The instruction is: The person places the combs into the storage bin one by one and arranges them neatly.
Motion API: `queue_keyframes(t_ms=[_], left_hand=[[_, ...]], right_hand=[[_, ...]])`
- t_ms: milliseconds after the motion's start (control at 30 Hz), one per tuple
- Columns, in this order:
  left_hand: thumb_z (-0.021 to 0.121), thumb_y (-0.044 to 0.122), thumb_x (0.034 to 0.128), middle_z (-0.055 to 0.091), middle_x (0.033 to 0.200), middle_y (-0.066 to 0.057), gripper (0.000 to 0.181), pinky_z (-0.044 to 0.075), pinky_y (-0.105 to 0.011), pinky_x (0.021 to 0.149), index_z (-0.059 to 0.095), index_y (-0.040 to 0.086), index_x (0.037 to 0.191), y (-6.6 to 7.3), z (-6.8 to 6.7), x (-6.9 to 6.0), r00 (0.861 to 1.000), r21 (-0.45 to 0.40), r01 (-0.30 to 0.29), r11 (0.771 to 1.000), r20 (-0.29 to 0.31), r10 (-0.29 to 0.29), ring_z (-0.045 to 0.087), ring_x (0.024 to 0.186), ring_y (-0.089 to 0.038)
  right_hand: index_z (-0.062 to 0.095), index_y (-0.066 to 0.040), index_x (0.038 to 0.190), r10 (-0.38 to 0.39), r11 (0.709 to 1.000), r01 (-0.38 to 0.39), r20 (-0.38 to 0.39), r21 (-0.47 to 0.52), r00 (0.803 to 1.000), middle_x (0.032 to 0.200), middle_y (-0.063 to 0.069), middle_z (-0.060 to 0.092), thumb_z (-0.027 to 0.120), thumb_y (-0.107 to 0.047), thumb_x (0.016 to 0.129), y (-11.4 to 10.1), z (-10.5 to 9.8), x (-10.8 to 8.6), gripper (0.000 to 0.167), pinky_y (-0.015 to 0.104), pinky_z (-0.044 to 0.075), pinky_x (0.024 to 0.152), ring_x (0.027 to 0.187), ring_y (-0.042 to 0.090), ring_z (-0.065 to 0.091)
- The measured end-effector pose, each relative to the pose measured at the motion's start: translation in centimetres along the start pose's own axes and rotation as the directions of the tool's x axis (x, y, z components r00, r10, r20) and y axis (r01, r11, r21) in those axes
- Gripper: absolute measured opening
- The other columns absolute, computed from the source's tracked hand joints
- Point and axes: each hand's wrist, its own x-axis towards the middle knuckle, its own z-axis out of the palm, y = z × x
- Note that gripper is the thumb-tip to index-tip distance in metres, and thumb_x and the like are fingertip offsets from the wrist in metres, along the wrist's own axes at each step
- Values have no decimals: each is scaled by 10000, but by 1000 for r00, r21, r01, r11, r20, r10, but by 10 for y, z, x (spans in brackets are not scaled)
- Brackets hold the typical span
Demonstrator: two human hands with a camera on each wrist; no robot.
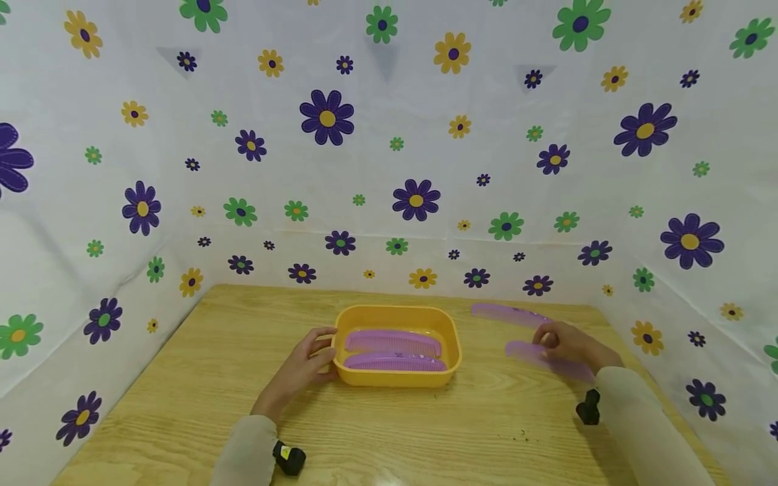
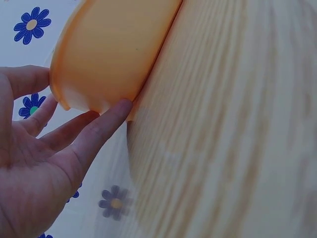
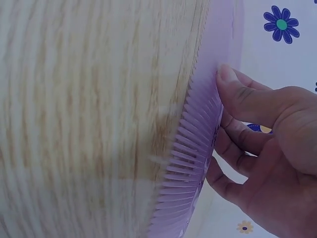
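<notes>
A yellow plastic tray [image 1: 398,379] stands mid-table with two purple combs inside, the rear comb [image 1: 392,341] and the front comb [image 1: 395,362], lying lengthwise. At the tray's left end rests my left hand [image 1: 306,364]. Its spread, nearly straight fingers touch the end wall, as the left wrist view [image 2: 54,148] shows. On the right, my right hand [image 1: 568,344] pinches a purple comb [image 1: 525,351] between thumb and fingers along its spine. The teeth of this comb [image 3: 185,153] face the wooden surface in the right wrist view.
Another purple comb [image 1: 504,312] lies behind the right hand, partly covered by it. The wood-grain table [image 1: 389,432] is bounded at the back and sides by a white flowered sheet [image 1: 377,162]. Small dark specks [image 1: 521,436] lie near the front right.
</notes>
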Motion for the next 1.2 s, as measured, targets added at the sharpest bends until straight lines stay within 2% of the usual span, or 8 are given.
queue_keyframes(t_ms=[167, 433, 533, 733, 833, 1033, 1067, 1200], left_hand=[[503, 155, 1085, 397, 1596, -289, 472, 597, -515, 987, 371, 94, 1534, -2, 0, 0, 1000, -10, 0, 1000, 1, 0, 540, 1377, -465], [491, 158, 1090, 386, 1598, -297, 475, 591, -523, 997, 356, 86, 1540, -3, 0, -1, 1000, -13, -4, 1000, 20, 4, 537, 1376, -473], [486, 153, 1091, 383, 1596, -306, 472, 591, -523, 995, 354, 81, 1538, -2, 1, -1, 1000, -2, -10, 1000, 23, 10, 539, 1371, -478], [485, 150, 1091, 387, 1596, -300, 467, 594, -518, 992, 359, 87, 1536, 1, 1, -1, 1000, 8, -6, 1000, 15, 6, 541, 1371, -476], [489, 149, 1090, 388, 1597, -299, 471, 591, -519, 996, 357, 85, 1537, 2, 1, -2, 1000, 1, -5, 1000, 13, 5, 542, 1372, -474], [486, 152, 1090, 371, 1591, -330, 478, 586, -535, 997, 343, 61, 1537, 3, 0, -3, 999, -5, -24, 1000, 32, 24, 529, 1376, -489], [489, 155, 1089, 380, 1590, -322, 474, 587, -533, 996, 352, 70, 1535, 3, 1, -2, 999, -6, -19, 1000, 27, 19, 531, 1375, -486], [497, 160, 1088, 401, 1589, -293, 462, 594, -516, 991, 372, 101, 1529, 2, 1, -1, 1000, -5, 1, 1000, 10, -1, 548, 1368, -462]], right_hand=[[667, -25, 1069, -39, 999, 38, 13, 21, 999, 976, 138, 639, 723, -22, 908, 0, 1, 0, 170, 436, 514, 845, 912, 259, 561], [672, 12, 1087, -113, 993, 114, -13, 42, 993, 1048, 206, 661, 736, -12, 897, 1, 4, 3, 202, 490, 548, 861, 966, 319, 617], [679, 20, 1098, -118, 991, 119, -21, 56, 993, 1055, 209, 680, 732, -16, 905, 2, 6, 3, 203, 494, 562, 864, 972, 319, 631], [678, 31, 1159, -106, 992, 107, -29, 64, 994, 1107, 246, 711, 709, -59, 943, 2, 8, 3, 236, 582, 574, 921, 995, 349, 672], [689, -1, 1183, -76, 994, 79, -38, 80, 996, 1128, 220, 711, 694, -73, 958, -1, 9, 3, 236, 567, 574, 941, 1014, 333, 670], [685, 16, 1195, -121, 988, 126, -64, 88, 991, 1134, 239, 697, 657, -27, 971, -9, 10, 2, 229, 462, 588, 885, 1009, 324, 662], [678, 34, 1198, -147, 985, 153, -69, 82, 987, 1135, 257, 693, 646, -13, 973, -10, 9, 2, 231, 460, 588, 874, 1003, 337, 664], [684, 18, 1211, -166, 981, 173, -88, 83, 982, 1185, 264, 683, 611, 19, 981, -16, 10, 3, 241, 475, 588, 886, 1030, 349, 667]])
